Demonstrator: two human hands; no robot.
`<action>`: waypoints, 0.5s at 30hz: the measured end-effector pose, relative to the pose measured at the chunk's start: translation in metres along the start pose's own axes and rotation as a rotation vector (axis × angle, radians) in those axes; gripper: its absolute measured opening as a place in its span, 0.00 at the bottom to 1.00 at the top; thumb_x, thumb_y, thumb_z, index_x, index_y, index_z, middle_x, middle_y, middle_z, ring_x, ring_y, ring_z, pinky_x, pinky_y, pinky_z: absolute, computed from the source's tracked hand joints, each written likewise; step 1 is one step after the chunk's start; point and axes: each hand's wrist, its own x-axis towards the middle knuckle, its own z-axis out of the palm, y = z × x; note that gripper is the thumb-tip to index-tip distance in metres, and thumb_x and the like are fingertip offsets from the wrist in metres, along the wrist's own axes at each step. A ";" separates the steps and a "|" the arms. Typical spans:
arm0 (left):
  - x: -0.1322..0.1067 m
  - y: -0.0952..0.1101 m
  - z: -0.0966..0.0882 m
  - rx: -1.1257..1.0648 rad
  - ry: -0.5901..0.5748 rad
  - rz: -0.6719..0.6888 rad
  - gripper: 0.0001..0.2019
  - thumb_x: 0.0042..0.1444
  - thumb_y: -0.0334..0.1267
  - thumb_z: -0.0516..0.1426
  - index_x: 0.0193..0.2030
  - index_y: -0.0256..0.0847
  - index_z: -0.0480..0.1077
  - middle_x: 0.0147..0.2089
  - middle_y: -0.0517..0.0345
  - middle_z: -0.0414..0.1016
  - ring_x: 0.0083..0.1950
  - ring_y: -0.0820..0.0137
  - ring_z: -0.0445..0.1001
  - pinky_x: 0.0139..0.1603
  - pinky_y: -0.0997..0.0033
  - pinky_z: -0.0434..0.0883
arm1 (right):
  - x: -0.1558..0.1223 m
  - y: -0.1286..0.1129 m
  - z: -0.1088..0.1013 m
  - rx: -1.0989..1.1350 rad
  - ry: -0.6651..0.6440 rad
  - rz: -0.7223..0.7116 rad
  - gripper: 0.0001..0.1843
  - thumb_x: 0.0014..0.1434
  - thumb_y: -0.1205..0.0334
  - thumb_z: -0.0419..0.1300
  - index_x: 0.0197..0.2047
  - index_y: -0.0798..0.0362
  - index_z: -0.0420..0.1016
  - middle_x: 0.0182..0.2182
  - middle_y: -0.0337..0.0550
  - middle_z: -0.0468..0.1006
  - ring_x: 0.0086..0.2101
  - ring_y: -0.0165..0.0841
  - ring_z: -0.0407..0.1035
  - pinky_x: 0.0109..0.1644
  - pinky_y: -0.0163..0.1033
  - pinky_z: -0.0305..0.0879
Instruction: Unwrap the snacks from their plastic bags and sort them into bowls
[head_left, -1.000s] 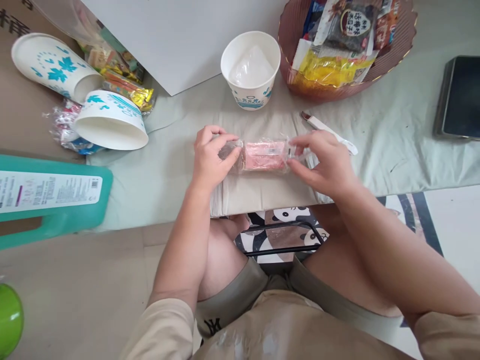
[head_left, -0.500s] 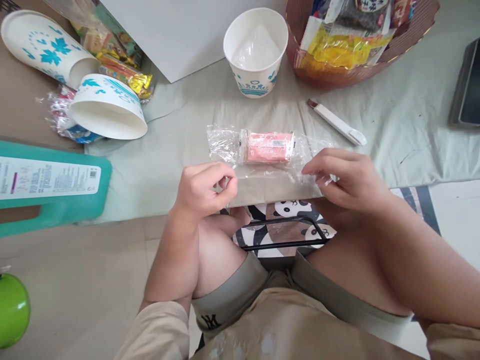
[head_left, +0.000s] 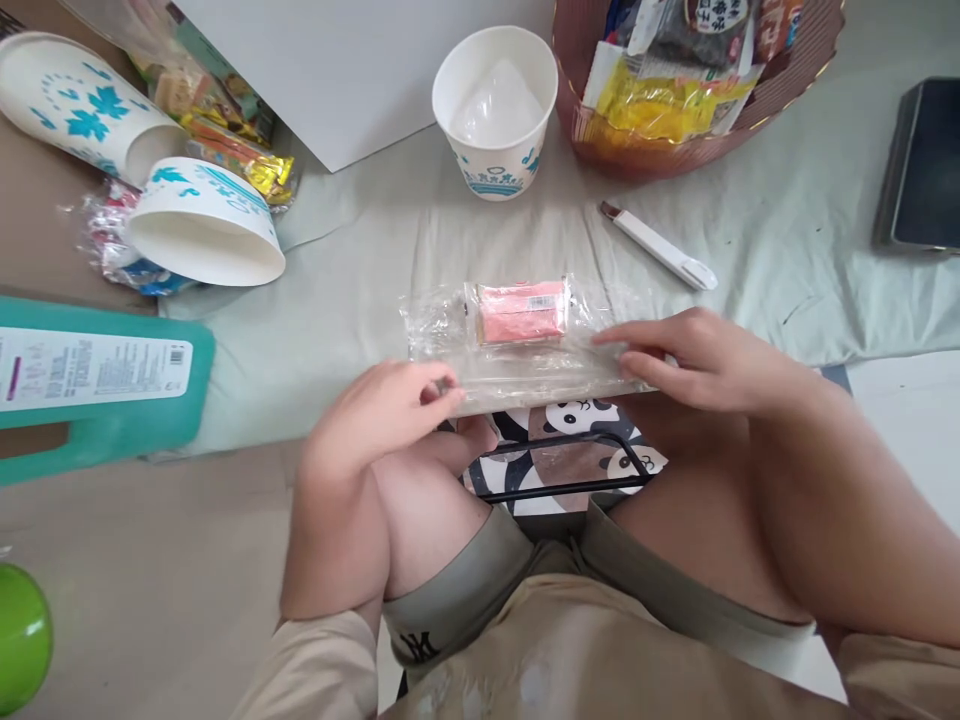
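Observation:
A small pink packet (head_left: 523,312) in a clear wrapper lies on top of a sheet of clear plastic film (head_left: 517,375), near the table's front edge. My left hand (head_left: 390,405) is at the film's near left corner, thumb and forefinger curled together in a pinch on its edge. At the right side of the film rests my right hand (head_left: 686,360), its forefinger stretched out and thumb apart, fingertips touching the plastic. A white utility knife (head_left: 660,247) lies beyond my right hand. Behind the packet stands a paper cup (head_left: 496,115) with crumpled clear plastic inside.
A pink bowl (head_left: 697,150) of packaged snacks stands at the back right, a dark box-like object (head_left: 922,165) at far right. Two paper cups, one tipped cup (head_left: 206,220) in front, lie left beside snack packets (head_left: 232,150). A teal container (head_left: 180,400) sits at the left edge.
The packet and film appear slightly nearer to me. My left hand has shifted down and left; my right fingers have straightened and spread from their earlier curled pose.

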 end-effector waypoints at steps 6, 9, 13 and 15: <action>0.014 -0.003 -0.002 -0.050 0.666 -0.017 0.04 0.56 0.41 0.65 0.34 0.47 0.75 0.21 0.66 0.68 0.23 0.71 0.67 0.29 0.68 0.69 | 0.008 -0.006 0.009 -0.231 0.311 0.129 0.24 0.61 0.49 0.63 0.60 0.44 0.79 0.28 0.38 0.81 0.25 0.35 0.70 0.30 0.41 0.60; 0.022 0.001 0.002 0.077 0.608 0.194 0.18 0.46 0.36 0.71 0.46 0.50 0.79 0.50 0.54 0.80 0.54 0.56 0.77 0.60 0.51 0.75 | 0.014 -0.012 0.016 -0.212 0.297 0.041 0.28 0.58 0.48 0.66 0.60 0.44 0.77 0.40 0.46 0.81 0.37 0.42 0.75 0.39 0.46 0.69; 0.033 -0.003 0.006 0.152 0.480 0.224 0.22 0.47 0.26 0.66 0.48 0.53 0.79 0.67 0.53 0.72 0.72 0.47 0.65 0.74 0.39 0.64 | 0.021 -0.014 0.029 -0.254 0.255 0.006 0.22 0.58 0.60 0.62 0.57 0.44 0.76 0.49 0.50 0.81 0.47 0.48 0.75 0.47 0.52 0.69; 0.038 -0.009 0.006 0.113 0.580 0.177 0.19 0.49 0.24 0.63 0.45 0.50 0.79 0.63 0.52 0.74 0.68 0.50 0.70 0.72 0.44 0.68 | 0.023 -0.013 0.032 -0.251 0.289 0.033 0.16 0.59 0.64 0.59 0.50 0.44 0.78 0.46 0.49 0.82 0.46 0.47 0.76 0.46 0.51 0.69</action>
